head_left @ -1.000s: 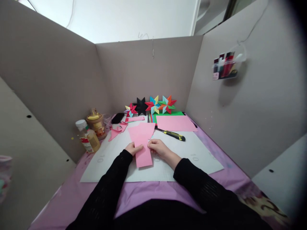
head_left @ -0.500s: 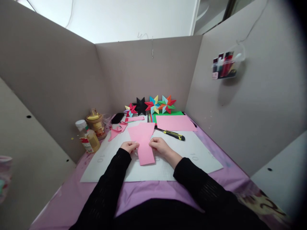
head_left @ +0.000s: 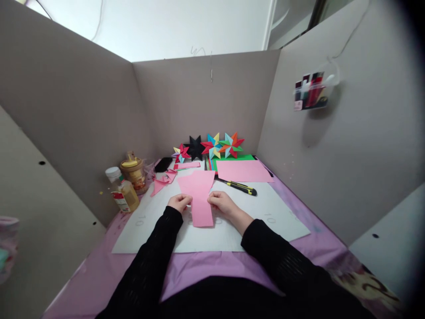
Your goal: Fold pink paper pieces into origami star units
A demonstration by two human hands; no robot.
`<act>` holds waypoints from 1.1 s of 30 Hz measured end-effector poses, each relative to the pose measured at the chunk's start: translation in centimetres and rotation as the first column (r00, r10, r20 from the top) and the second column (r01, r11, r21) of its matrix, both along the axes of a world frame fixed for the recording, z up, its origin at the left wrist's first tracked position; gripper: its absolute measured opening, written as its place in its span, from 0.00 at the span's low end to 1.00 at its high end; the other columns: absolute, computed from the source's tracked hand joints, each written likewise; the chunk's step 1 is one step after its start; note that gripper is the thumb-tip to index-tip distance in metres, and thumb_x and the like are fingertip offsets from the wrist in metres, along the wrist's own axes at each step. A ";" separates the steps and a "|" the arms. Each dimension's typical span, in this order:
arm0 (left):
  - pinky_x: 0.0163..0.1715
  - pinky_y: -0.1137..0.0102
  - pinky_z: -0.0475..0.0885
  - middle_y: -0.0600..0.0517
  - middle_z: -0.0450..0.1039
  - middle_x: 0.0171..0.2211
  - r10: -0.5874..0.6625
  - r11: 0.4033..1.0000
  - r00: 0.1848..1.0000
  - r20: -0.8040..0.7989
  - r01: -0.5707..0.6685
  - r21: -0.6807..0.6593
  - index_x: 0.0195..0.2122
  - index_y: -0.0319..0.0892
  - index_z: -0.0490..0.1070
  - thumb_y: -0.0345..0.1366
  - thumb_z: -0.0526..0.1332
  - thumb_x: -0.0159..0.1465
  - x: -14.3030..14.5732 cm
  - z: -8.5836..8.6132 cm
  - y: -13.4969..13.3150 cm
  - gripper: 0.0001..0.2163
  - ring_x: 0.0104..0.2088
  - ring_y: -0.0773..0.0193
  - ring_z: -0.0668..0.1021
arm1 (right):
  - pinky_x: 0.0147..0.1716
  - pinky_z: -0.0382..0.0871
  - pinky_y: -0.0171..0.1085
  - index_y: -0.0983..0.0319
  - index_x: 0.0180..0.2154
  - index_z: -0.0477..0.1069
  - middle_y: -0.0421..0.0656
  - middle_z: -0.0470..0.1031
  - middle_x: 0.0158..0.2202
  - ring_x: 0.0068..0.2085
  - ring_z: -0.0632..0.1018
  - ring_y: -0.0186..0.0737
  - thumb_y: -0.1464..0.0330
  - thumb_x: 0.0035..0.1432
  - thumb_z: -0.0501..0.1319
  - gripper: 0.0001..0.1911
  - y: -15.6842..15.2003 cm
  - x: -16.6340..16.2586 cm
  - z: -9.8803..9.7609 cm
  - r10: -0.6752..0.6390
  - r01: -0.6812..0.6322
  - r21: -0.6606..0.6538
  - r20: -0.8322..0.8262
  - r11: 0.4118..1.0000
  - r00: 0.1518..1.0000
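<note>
Between my two hands is a pink paper strip [head_left: 202,212], held by its side edges above the white board. My left hand [head_left: 180,202] pinches its left edge, and my right hand [head_left: 222,203] pinches the right one. Just beyond the strip, more pink paper [head_left: 189,180] lies on the board, partly covered where the two overlap. A yellow and black utility knife [head_left: 241,188] rests to the right of the paper. Folded pink paper pieces [head_left: 162,180] lie to the left.
White board [head_left: 146,239] covers the purple tablecloth [head_left: 189,270]. Left stand a bottle [head_left: 128,195] and a lidded cup [head_left: 134,175], with a black phone [head_left: 164,164] behind. Several paper stars [head_left: 230,145] lean at the back, near a pink sheet [head_left: 244,170]. Grey partitions enclose the table.
The near end of the pink strip has shifted slightly away from me and to the left. Both hands keep their pinch, nearly in the same place.
</note>
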State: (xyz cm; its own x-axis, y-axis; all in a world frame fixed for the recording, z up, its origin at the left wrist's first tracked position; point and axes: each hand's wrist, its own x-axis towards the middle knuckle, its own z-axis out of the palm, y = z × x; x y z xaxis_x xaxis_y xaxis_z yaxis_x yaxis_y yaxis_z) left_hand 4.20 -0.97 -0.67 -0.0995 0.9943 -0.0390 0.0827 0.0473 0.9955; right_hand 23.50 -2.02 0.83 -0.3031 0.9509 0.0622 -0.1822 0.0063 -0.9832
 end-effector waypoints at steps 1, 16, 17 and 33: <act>0.17 0.77 0.60 0.55 0.68 0.18 0.004 1.000 1.000 -0.007 -0.004 -0.010 0.24 0.37 0.71 0.44 0.66 0.44 0.0 -0.1 0.1 0.14 0.15 0.75 0.64 | 0.18 0.46 0.30 0.64 0.17 0.61 0.34 0.59 0.13 0.17 0.58 0.26 0.73 0.39 0.59 0.06 0.0 0.0 0.0 0.001 -0.001 -0.003 -0.002 1.000 1.000; 0.12 0.76 0.42 0.61 0.50 0.10 -0.054 0.995 0.981 0.189 0.070 -0.074 0.14 0.41 0.56 0.44 0.62 0.47 0.7 0.0 0.1 0.17 0.11 0.76 0.52 | 0.16 0.44 0.30 0.64 0.17 0.61 0.33 0.58 0.13 0.16 0.57 0.25 0.70 0.40 0.60 0.08 -0.4 -0.2 -0.2 0.036 -0.035 -0.038 0.048 0.999 0.998; 0.12 0.76 0.43 0.60 0.51 0.10 -0.044 0.996 0.985 0.167 0.055 -0.063 0.14 0.42 0.56 0.44 0.61 0.48 0.7 -0.1 0.1 0.17 0.11 0.76 0.53 | 0.16 0.44 0.30 0.64 0.17 0.61 0.33 0.58 0.13 0.15 0.57 0.25 0.70 0.40 0.60 0.08 -0.4 -0.3 -0.3 0.037 -0.036 -0.028 0.053 0.999 0.998; 0.11 0.77 0.47 0.61 0.53 0.10 0.102 0.995 0.988 0.120 -0.103 -0.002 0.15 0.40 0.58 0.45 0.62 0.48 0.5 -0.3 0.6 0.17 0.11 0.76 0.55 | 0.15 0.44 0.29 0.64 0.18 0.62 0.34 0.59 0.13 0.15 0.58 0.25 0.71 0.40 0.60 0.07 -0.4 -0.4 -0.8 0.060 -0.058 -0.031 0.074 0.998 0.995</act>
